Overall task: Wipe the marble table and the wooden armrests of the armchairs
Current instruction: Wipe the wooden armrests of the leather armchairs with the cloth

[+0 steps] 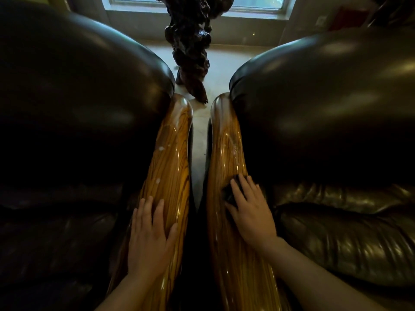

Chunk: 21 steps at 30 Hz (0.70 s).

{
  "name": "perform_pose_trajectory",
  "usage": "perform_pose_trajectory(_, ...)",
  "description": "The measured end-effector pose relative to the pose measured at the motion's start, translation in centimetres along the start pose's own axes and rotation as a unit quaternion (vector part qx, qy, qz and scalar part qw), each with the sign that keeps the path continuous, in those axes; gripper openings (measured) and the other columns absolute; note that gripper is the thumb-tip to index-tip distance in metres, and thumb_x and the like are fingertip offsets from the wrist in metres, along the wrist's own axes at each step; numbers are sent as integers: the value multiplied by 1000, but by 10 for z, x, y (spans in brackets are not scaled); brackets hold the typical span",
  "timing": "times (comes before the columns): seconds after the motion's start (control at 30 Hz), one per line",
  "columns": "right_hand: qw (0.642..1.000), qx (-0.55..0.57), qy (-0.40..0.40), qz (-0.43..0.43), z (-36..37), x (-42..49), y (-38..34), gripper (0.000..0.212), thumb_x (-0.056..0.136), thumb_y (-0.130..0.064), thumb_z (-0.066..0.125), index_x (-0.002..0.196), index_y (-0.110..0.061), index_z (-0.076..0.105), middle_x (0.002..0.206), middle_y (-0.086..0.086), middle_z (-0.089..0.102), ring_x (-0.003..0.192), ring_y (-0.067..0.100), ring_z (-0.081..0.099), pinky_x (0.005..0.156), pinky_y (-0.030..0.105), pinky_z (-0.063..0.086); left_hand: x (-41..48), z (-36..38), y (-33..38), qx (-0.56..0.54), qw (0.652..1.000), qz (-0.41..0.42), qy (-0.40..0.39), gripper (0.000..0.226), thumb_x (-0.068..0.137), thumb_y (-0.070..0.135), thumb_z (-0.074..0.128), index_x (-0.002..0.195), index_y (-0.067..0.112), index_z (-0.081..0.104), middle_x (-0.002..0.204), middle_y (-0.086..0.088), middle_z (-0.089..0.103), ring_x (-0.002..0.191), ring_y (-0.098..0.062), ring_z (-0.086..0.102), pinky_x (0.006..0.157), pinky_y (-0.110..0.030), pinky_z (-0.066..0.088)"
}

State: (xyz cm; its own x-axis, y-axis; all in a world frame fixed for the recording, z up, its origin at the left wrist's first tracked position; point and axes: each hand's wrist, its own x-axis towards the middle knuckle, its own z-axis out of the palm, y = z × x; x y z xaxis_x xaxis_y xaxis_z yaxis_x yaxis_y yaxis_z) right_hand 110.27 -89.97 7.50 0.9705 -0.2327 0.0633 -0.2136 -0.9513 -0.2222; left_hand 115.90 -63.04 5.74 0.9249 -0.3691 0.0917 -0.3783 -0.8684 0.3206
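Note:
Two glossy striped wooden armrests run away from me side by side. My left hand (pixel 149 236) lies flat, fingers apart, on the left armrest (pixel 170 153), holding nothing. My right hand (pixel 249 212) presses a dark cloth (pixel 230 194) onto the right armrest (pixel 226 144); only a small part of the cloth shows under the fingers. Whitish wet spots sit on both armrests farther up. Pale marble (pixel 198 158) shows in the narrow gap between the armrests.
Dark leather armchairs flank the gap, the left one (pixel 74 97) and the right one (pixel 325 104). A dark gnarled wooden sculpture (pixel 190 48) stands beyond the armrest ends on the pale surface. A window (pixel 197 3) is behind it.

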Motion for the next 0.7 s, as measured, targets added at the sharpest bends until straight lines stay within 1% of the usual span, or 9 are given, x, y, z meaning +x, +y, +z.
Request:
perform_pose_trajectory(0.1, 994, 49, 19, 100, -7, 57, -10, 67, 99, -57, 27, 155, -22, 17, 165, 5, 11, 152, 24, 0, 122, 46, 8, 0, 4, 0, 0, 1000, -8, 7, 70, 94, 58, 29, 152, 19, 23, 162, -10, 16, 152, -22, 4, 122, -48, 13)
perform_pose_trajectory(0.17, 993, 45, 24, 106, -6, 73, -18, 66, 100, -57, 27, 155, -21, 18, 165, 6, 12, 151, 24, 1, 122, 45, 5, 0, 4, -2, 4, 1000, -8, 6, 71, 94, 58, 30, 152, 19, 23, 162, -11, 16, 152, -23, 6, 122, -48, 13)
perform_pose_trajectory(0.3, 1000, 3, 24, -6, 2, 24, -26, 67, 98, -55, 34, 156, -30, 10, 166, -2, 4, 152, 19, -8, 118, 42, 3, 0, 1, 1, 6, 1000, -8, 1, 72, 94, 58, 28, 153, 18, 22, 163, -12, 14, 152, -23, 4, 122, -49, 14)
perform_pose_trajectory(0.37, 998, -5, 1, -55, 1, 11, -12, 68, 97, -58, 29, 156, -32, 7, 165, -5, 0, 151, 15, -11, 117, 40, 2, -1, 0, 1, 3, 1000, -14, -4, 72, 94, 59, 27, 154, 20, 21, 164, -10, 12, 152, -22, 2, 122, -49, 14)
perform_pose_trajectory(0.4, 999, -2, -2, -44, 0, 18, -4, 68, 97, -60, 26, 156, -31, 7, 165, -4, 1, 151, 15, -10, 118, 40, 2, -1, 1, 1, 2, 1000, -15, -4, 72, 94, 59, 27, 154, 20, 21, 164, -9, 12, 152, -21, 2, 122, -48, 14)
perform_pose_trajectory(0.47, 999, 26, 3, 42, -5, 48, 0, 71, 97, -62, 24, 156, -24, 10, 165, 2, 6, 152, 19, -3, 121, 41, 5, -1, 2, -1, 1, 1000, -18, 0, 71, 94, 59, 28, 154, 22, 21, 164, -7, 12, 152, -20, 2, 122, -47, 14)
perform_pose_trajectory(0.53, 990, 72, 7, 125, -10, 86, -8, 75, 97, -60, 28, 156, -17, 12, 165, 9, 9, 151, 25, 2, 122, 42, 7, 0, 4, -1, 4, 1000, -17, 1, 70, 93, 59, 29, 153, 23, 22, 163, -7, 14, 152, -20, 3, 122, -46, 13)
perform_pose_trajectory(0.57, 988, 68, 10, 137, -11, 99, -14, 74, 98, -59, 30, 156, -15, 13, 165, 11, 11, 151, 27, 4, 122, 44, 7, 0, 4, -2, 5, 1000, -16, 1, 70, 93, 59, 30, 153, 23, 22, 163, -7, 15, 152, -20, 4, 122, -46, 13)
perform_pose_trajectory(0.7, 999, 20, 29, 35, -2, 77, -18, 68, 97, -53, 34, 155, -22, 15, 165, 4, 12, 151, 21, 1, 120, 41, 4, -1, 4, -1, 5, 1000, -16, 1, 71, 93, 58, 32, 153, 22, 22, 163, -7, 15, 152, -20, 4, 122, -47, 14)
